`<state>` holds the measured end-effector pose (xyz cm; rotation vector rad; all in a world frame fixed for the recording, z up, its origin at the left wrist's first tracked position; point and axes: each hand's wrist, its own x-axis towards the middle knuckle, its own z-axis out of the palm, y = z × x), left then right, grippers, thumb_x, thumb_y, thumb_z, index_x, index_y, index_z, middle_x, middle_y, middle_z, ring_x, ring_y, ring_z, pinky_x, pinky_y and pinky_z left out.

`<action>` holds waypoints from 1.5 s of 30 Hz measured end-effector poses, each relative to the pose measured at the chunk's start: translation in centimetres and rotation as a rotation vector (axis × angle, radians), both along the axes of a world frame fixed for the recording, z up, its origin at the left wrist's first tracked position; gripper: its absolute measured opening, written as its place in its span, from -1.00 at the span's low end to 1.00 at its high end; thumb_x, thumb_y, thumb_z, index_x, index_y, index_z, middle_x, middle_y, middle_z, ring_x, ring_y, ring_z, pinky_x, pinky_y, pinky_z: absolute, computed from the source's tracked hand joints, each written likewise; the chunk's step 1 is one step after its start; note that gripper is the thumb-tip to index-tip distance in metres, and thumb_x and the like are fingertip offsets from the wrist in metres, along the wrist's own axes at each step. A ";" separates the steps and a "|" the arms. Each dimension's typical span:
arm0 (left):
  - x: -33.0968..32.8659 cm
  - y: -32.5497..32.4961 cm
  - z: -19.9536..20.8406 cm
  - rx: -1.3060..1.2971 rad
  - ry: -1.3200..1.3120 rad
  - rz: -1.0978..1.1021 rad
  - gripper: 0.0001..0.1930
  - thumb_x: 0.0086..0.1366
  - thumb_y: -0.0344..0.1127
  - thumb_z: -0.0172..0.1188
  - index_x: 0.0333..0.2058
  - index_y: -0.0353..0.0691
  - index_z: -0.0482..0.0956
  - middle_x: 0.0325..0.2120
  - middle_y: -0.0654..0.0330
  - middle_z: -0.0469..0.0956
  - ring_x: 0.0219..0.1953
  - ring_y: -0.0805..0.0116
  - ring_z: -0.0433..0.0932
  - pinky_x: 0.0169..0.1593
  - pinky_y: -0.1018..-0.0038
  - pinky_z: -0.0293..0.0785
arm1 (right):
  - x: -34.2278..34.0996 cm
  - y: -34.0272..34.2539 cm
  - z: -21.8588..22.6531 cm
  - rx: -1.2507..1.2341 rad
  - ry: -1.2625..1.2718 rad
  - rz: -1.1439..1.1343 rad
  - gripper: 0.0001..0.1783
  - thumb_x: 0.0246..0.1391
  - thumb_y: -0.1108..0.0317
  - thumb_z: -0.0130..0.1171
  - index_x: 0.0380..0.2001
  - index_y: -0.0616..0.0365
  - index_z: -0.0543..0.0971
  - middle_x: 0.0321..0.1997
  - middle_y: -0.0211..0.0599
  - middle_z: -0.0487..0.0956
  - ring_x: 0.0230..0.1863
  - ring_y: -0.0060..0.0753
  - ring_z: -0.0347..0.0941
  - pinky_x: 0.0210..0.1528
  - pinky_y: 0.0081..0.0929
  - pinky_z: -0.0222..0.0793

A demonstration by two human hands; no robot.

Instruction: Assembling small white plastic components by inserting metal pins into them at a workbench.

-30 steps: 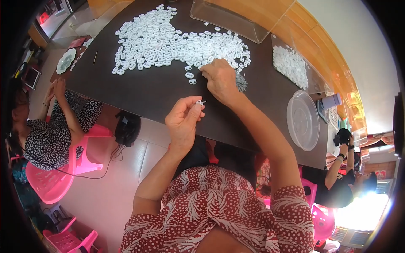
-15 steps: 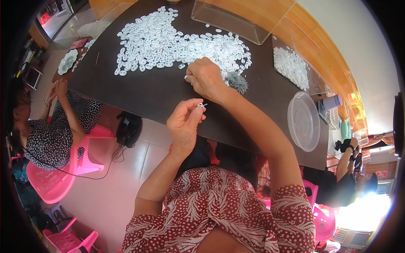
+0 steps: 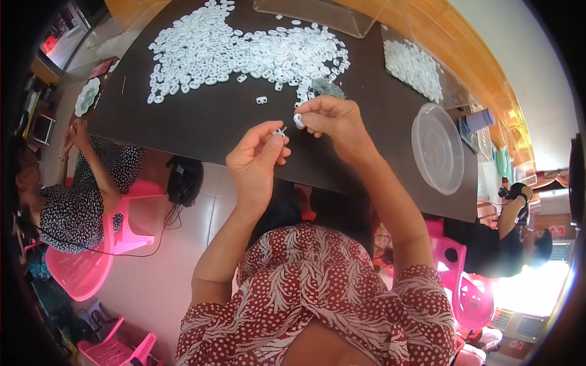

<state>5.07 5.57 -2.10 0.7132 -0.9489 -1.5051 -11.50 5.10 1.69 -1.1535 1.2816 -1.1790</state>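
Observation:
My left hand (image 3: pixel 253 160) is closed in a pinch, thumb against fingers, on a small white plastic part (image 3: pixel 279 133) with a thin grey pin sticking out of it. Just to its right, and slightly farther away, my right hand (image 3: pixel 339 125) grips a white oval plastic piece (image 3: pixel 298 120) between thumb and fingertips. The two pieces are close but apart, above the table's near edge. Beyond my hands spreads a large heap of white oval pieces with holes (image 3: pixel 195 58). A small pile of grey pins (image 3: pixel 328 88) lies just behind my right hand.
A round clear plastic lid or dish (image 3: pixel 437 148) rests at the right of the dark table (image 3: pixel 201 128). Farther back are a clear box (image 3: pixel 317 15) and another heap of white parts (image 3: pixel 414 70). People sit at left (image 3: pixel 73 210) and right (image 3: pixel 488 247).
My right hand has come back from the heap toward my left hand, now showing a white oval piece. The left hand keeps its pinch. The view has shifted slightly.

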 end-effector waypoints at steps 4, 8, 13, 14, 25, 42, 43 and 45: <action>-0.5 0.6 0.1 0.019 -0.022 -0.051 -0.79 0.20 -0.50 0.14 -0.18 -0.44 0.51 -0.45 0.12 0.56 -0.53 0.50 0.49 -0.48 0.65 0.41 | -0.4 1.2 -0.4 0.003 -0.100 -0.051 -0.85 -0.05 0.44 0.22 -0.36 0.26 0.59 -0.50 -0.39 0.56 -0.51 -0.70 0.35 -0.49 -0.74 0.23; -0.9 1.1 0.2 0.043 -0.037 -0.081 -0.78 0.19 -0.50 0.14 -0.18 -0.44 0.51 -0.45 0.12 0.56 -0.53 0.50 0.49 -0.47 0.65 0.41 | -0.6 2.0 -0.7 -0.007 -0.094 -0.057 -0.83 -0.03 0.43 0.22 -0.34 0.27 0.59 -0.47 -0.39 0.56 -0.49 -0.69 0.36 -0.45 -0.72 0.23; -1.3 1.7 0.6 0.040 -0.094 -0.080 -0.78 0.18 -0.52 0.15 -0.18 -0.44 0.51 -0.46 0.12 0.56 -0.54 0.52 0.48 -0.48 0.66 0.40 | -0.5 2.5 -0.8 -0.029 -0.101 -0.094 -0.85 -0.04 0.44 0.22 -0.36 0.28 0.59 -0.50 -0.40 0.56 -0.51 -0.70 0.35 -0.48 -0.74 0.22; -1.3 1.8 0.7 0.039 -0.096 -0.082 -0.78 0.18 -0.52 0.15 -0.18 -0.44 0.51 -0.46 0.12 0.56 -0.54 0.52 0.48 -0.48 0.66 0.40 | -0.4 2.6 -0.8 -0.044 -0.105 -0.109 -0.86 -0.06 0.44 0.22 -0.38 0.28 0.59 -0.53 -0.40 0.55 -0.53 -0.70 0.35 -0.51 -0.75 0.21; -1.5 2.2 0.7 0.047 -0.110 -0.073 -0.77 0.18 -0.54 0.14 -0.16 -0.44 0.50 -0.49 0.18 0.53 -0.55 0.54 0.46 -0.49 0.68 0.37 | 0.1 3.5 -0.8 -0.106 -0.088 -0.096 -0.84 -0.05 0.47 0.23 -0.34 0.28 0.59 -0.49 -0.43 0.56 -0.50 -0.73 0.35 -0.49 -0.76 0.21; -1.7 2.5 0.5 0.050 -0.075 -0.065 -0.75 0.20 -0.55 0.12 -0.12 -0.36 0.49 -0.45 0.26 0.51 -0.51 0.59 0.45 -0.46 0.72 0.37 | 2.2 4.6 -2.0 -0.281 0.113 -0.208 -0.93 -0.02 0.55 0.15 -0.41 0.29 0.57 -0.45 -0.38 0.55 -0.43 -0.66 0.42 -0.37 -0.64 0.36; -1.7 2.5 0.4 0.044 -0.057 -0.070 -0.75 0.20 -0.55 0.11 -0.12 -0.36 0.49 -0.44 0.26 0.52 -0.50 0.59 0.46 -0.47 0.72 0.37 | 2.2 4.7 -2.1 -0.298 0.146 -0.215 -0.92 -0.02 0.56 0.14 -0.40 0.28 0.57 -0.44 -0.37 0.54 -0.43 -0.65 0.42 -0.38 -0.63 0.36; -1.8 2.6 0.5 0.048 -0.044 -0.067 -0.75 0.20 -0.55 0.12 -0.12 -0.36 0.49 -0.44 0.25 0.52 -0.50 0.59 0.46 -0.47 0.72 0.37 | 2.4 4.8 -1.9 -0.315 0.178 -0.221 -0.92 -0.02 0.56 0.14 -0.40 0.27 0.57 -0.44 -0.36 0.52 -0.42 -0.64 0.42 -0.38 -0.63 0.35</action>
